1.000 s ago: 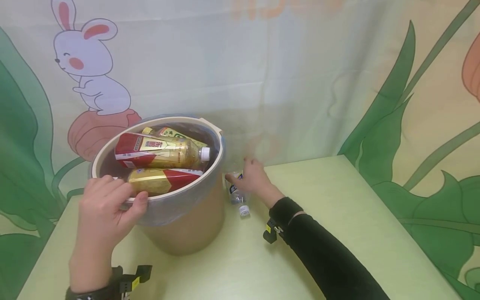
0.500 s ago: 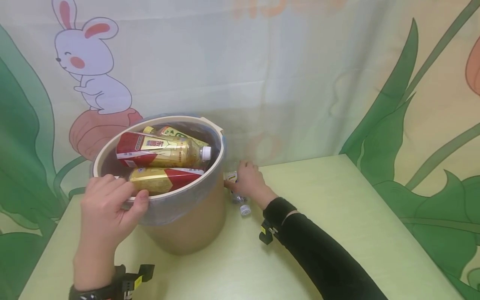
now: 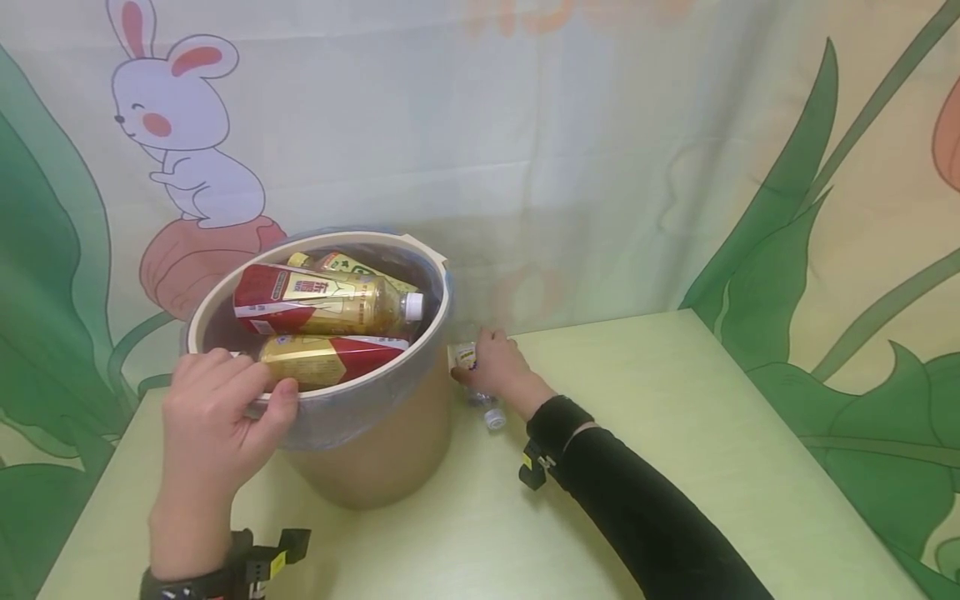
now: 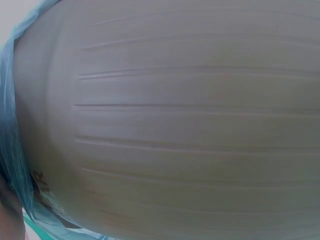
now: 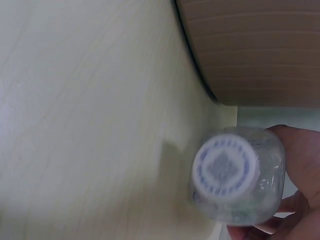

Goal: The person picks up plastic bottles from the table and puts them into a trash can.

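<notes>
My left hand grips the near left rim of a beige trash bin with a bluish liner folded over its edge. Lying across the bin's mouth are a red-and-gold drink bottle with a white cap and a second one in front of it. On the bin's right side, my right hand holds a clear plastic bottle, partly hidden by the hand. In the right wrist view its white cap faces the camera, with thumb and fingers around the far part of the bottle.
A yellow-capped bottle with a green-and-yellow label lies deeper in the bin. The pale green table ends at a printed cloth backdrop behind the bin. In the left wrist view the ribbed bin wall fills most of the frame.
My right hand has closed from spread fingers around the clear bottle. The bottle has turned so a yellowish label part shows, and its cap has shifted slightly right. The left hand stays on the rim.
</notes>
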Action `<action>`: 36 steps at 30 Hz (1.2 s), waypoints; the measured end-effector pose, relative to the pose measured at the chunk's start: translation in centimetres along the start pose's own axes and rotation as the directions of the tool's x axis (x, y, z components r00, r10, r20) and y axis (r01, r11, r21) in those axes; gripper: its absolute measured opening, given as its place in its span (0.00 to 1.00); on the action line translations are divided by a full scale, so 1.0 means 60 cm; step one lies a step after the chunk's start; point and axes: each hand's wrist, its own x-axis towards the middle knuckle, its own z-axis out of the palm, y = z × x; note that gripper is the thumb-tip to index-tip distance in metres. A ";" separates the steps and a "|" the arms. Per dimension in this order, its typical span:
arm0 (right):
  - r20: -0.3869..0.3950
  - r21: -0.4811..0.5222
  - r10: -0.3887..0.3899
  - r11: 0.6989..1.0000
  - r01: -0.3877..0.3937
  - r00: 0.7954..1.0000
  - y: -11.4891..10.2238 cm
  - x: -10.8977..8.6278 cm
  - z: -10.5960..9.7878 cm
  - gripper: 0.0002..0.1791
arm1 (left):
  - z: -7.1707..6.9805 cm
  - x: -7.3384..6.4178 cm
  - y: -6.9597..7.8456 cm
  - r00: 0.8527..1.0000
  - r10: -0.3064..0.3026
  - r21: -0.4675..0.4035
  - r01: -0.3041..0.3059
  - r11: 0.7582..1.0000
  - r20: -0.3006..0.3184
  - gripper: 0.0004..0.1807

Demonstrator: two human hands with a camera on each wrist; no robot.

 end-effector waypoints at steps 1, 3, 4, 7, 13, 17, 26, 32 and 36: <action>0.005 0.004 0.000 1.000 0.000 1.000 0.002 0.000 -0.002 0.47 | 0.000 0.000 0.000 1.000 -0.001 0.000 0.001 1.000 0.001 0.32; 0.020 0.008 0.006 1.000 -0.006 1.000 0.006 -0.001 -0.005 0.49 | 0.000 0.000 0.000 1.000 -0.004 0.000 0.004 1.000 0.003 0.32; 0.027 0.005 0.009 1.000 -0.009 1.000 0.008 -0.001 -0.006 0.50 | 0.000 0.000 0.000 1.000 -0.006 0.001 0.006 1.000 0.004 0.32; 0.041 -0.020 0.021 1.000 -0.020 0.999 0.018 -0.003 -0.008 0.54 | 0.000 -0.001 -0.001 1.000 -0.007 0.005 0.007 1.000 0.007 0.31; 0.034 -0.048 0.053 0.998 -0.051 0.998 0.043 -0.014 -0.006 0.55 | 0.000 -0.001 0.001 1.000 -0.005 0.007 0.005 1.000 0.006 0.30; 0.018 -0.045 0.037 0.998 -0.036 0.999 0.060 -0.024 -0.009 0.53 | 0.002 0.000 0.001 1.000 -0.008 0.001 0.008 1.000 0.002 0.30; 0.025 -0.079 -0.079 0.994 0.081 0.997 0.120 -0.054 -0.016 0.50 | -0.001 -0.008 0.003 0.999 -0.033 0.013 0.033 0.999 0.006 0.25; 0.040 -0.136 -0.126 0.982 0.131 0.991 0.157 -0.084 -0.033 0.48 | -0.002 -0.003 0.006 0.999 -0.037 -0.009 0.037 0.999 -0.022 0.25; 0.035 -0.143 -0.122 0.982 0.126 0.992 0.176 -0.110 -0.050 0.48 | 0.005 0.006 0.011 0.999 -0.017 -0.032 0.016 0.999 -0.042 0.26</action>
